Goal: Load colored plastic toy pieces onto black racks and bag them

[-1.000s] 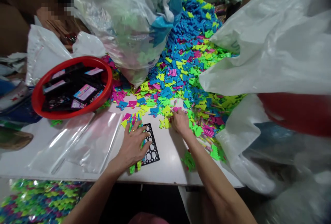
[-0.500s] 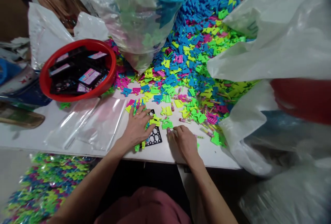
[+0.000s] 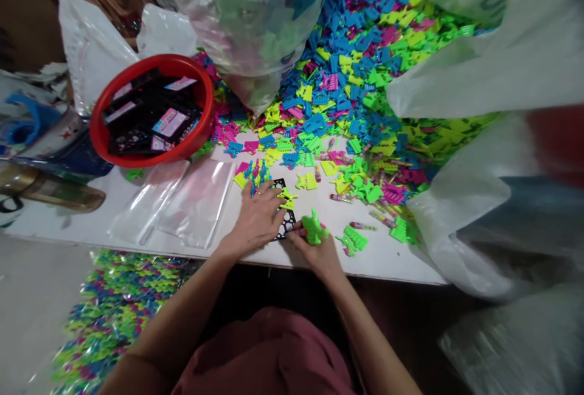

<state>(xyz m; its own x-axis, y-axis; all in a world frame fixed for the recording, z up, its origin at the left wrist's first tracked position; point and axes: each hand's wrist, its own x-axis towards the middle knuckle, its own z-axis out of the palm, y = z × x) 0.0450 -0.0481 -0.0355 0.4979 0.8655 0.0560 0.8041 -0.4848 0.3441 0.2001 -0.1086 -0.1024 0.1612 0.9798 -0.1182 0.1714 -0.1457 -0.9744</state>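
My left hand [image 3: 259, 217] lies with fingers spread over a black perforated plate [image 3: 286, 224] near the table's front edge. A yellow plastic piece [image 3: 288, 200] shows on the plate by its fingertips, and several blue pieces [image 3: 258, 174] stand just beyond the fingers. My right hand [image 3: 319, 254] is closed on a small green plastic piece [image 3: 314, 229], raised at the plate's right side. What the right fingertips touch underneath is partly hidden. To the right of this hand, another green piece [image 3: 354, 240] rests on the white table [image 3: 383, 267].
A red basin [image 3: 152, 162] of black packages stands at left, with clear plastic bags [image 3: 196, 200] before it. Behind lies a heap of coloured pieces [image 3: 360, 66], with a filled bag [image 3: 255, 36] beside it. White bags [image 3: 460, 224] crowd the right. A bottle [image 3: 64, 191] lies far left.
My right hand has lifted the green piece off the table and brought it left to the plate. My left hand stays over the plate. The view has shifted slightly.
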